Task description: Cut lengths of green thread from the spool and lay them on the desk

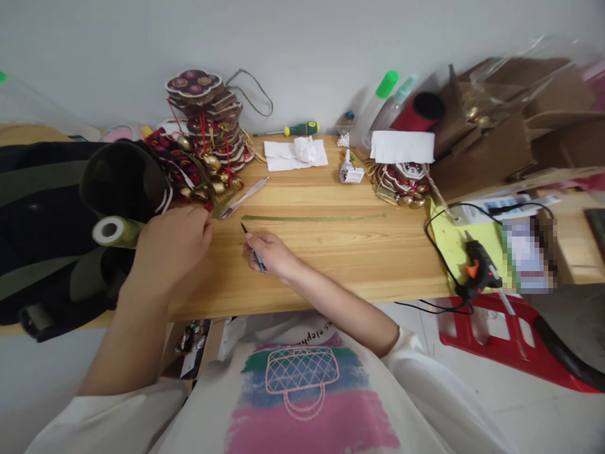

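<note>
My right hand [270, 253] is closed around a dark, slim pointed tool [255, 253], its tip directed at the left end of a thin green cord [314, 218] lying straight across the wooden table. My left hand [177, 243] is at the left, beside a spool of green thread [116, 232] and in front of a heap of dark red pieces with gold bells [212, 162]. Its fingers point away and are mostly hidden, so what they hold cannot be made out. A clear pen [244, 197] lies between the heap and the cord.
Behind are stacked ornaments [195, 85], a screwdriver [301, 129], white tissue [295, 154] and a small white bottle [350, 170]. Bottles [378, 104] and cardboard boxes [491, 151] stand back right. A glue gun [481, 265] with black cable lies right; a dark bag [47, 221] fills the left.
</note>
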`<state>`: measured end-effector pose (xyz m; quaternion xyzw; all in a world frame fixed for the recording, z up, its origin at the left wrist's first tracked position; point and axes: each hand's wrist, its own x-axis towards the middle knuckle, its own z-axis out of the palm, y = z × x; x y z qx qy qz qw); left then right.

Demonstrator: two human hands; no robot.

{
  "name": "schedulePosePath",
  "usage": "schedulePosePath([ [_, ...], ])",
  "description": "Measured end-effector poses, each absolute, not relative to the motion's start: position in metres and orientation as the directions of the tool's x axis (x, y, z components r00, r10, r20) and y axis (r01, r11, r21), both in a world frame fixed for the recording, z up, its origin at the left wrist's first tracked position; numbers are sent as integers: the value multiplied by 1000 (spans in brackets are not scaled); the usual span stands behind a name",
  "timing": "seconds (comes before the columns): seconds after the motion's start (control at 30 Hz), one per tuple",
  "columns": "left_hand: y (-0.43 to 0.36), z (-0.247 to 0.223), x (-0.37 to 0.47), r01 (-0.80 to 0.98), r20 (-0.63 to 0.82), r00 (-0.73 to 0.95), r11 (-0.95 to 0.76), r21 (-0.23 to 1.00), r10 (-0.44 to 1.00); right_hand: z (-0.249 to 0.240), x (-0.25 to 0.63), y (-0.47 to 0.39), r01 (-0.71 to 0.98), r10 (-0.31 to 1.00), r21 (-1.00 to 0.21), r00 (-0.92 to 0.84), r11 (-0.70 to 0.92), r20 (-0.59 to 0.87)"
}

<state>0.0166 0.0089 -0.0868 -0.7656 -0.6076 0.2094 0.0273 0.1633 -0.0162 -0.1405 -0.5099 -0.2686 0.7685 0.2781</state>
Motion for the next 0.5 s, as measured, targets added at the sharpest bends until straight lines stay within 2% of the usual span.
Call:
schedulePosePath([
  [0.5, 8, -83, 15, 928, -328, 227, -306, -214, 917, -144, 164, -16, -158, 712, -707, -324, -690, -623],
])
